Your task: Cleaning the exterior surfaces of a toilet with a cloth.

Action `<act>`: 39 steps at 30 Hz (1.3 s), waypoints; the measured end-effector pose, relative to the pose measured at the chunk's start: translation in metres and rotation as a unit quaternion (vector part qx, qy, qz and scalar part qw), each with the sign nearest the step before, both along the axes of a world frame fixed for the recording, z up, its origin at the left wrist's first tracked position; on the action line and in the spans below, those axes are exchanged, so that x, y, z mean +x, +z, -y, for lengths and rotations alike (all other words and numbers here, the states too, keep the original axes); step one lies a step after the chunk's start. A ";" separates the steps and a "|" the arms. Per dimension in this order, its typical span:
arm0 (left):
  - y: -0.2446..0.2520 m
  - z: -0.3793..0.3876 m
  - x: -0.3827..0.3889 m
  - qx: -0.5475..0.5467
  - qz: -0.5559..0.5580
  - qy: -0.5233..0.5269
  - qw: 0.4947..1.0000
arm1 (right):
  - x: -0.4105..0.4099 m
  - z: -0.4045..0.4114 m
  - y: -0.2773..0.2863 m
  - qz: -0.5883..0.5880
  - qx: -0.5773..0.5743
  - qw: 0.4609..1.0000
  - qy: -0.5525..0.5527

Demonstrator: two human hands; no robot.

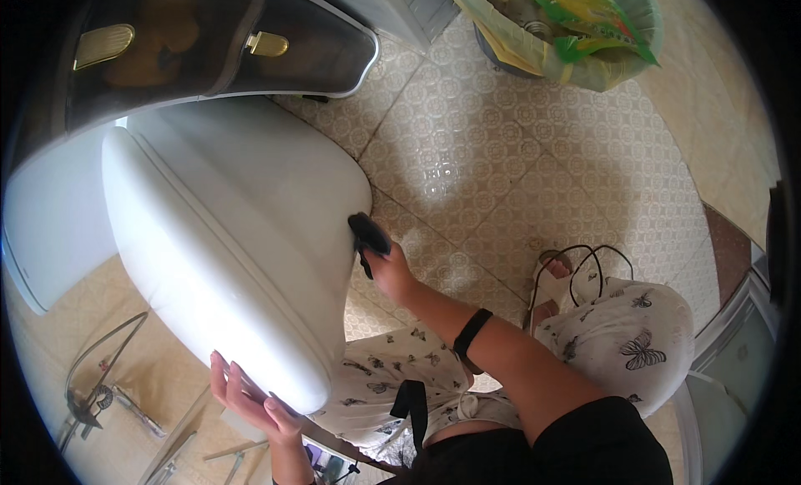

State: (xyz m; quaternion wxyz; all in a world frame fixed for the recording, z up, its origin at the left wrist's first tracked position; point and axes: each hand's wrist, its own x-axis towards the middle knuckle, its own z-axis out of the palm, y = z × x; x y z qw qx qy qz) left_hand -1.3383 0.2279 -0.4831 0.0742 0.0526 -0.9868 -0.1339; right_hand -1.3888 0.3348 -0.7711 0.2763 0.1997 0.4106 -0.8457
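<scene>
A white toilet (250, 222) with its lid down fills the left middle of the view. My left hand (256, 397) rests with spread fingers against the rounded near edge of the lid. In my right hand (391, 269) is a black brush-like tool (370, 234), held by its handle against the side of the toilet's base. The tool's working face is hidden, so its exact kind is unclear.
A lined waste bin (563, 65) with wrappers stands at the top. A dark cabinet (300, 47) with gold handles overhangs the toilet's far side. A shower hose (106, 353) hangs at lower left. Patterned tiles (450, 153) cover the floor; a black cable (585, 250) loops by my foot.
</scene>
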 end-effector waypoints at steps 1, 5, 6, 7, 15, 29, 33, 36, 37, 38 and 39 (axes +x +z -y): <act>-0.001 0.000 -0.001 0.000 0.001 0.000 1.000 | -0.004 0.001 -0.001 -0.016 0.012 1.000 -0.004; 0.000 -0.002 -0.001 0.013 -0.008 0.011 1.000 | -0.018 0.004 -0.008 -0.061 0.012 0.998 -0.017; 0.000 -0.001 -0.001 -0.003 -0.003 0.005 1.000 | -0.011 0.002 -0.006 -0.053 0.013 0.998 -0.018; 0.001 -0.001 -0.001 -0.004 -0.003 0.005 1.000 | -0.005 0.002 -0.003 -0.044 0.014 0.999 -0.019; -0.001 -0.002 -0.002 0.011 -0.005 0.010 1.000 | -0.020 0.004 -0.012 -0.034 -0.020 0.999 -0.025; 0.000 0.000 -0.001 -0.020 0.005 0.008 1.000 | -0.022 0.001 -0.007 -0.053 -0.024 0.998 -0.027; 0.002 0.002 0.001 -0.042 0.006 -0.001 0.999 | -0.003 -0.004 0.011 -0.103 -0.004 0.994 -0.030; 0.002 0.003 0.000 -0.047 0.013 -0.003 0.999 | -0.009 -0.014 0.016 0.065 -0.129 0.990 -0.005; 0.001 0.003 -0.001 -0.046 0.013 -0.003 0.999 | -0.012 -0.015 0.010 0.086 -0.154 0.984 0.015; 0.000 0.002 -0.001 -0.039 0.007 -0.001 0.999 | -0.015 -0.016 0.009 0.107 -0.180 0.977 0.035; -0.001 0.001 0.000 -0.033 0.001 0.001 0.999 | -0.017 -0.019 0.014 0.101 -0.177 0.979 0.019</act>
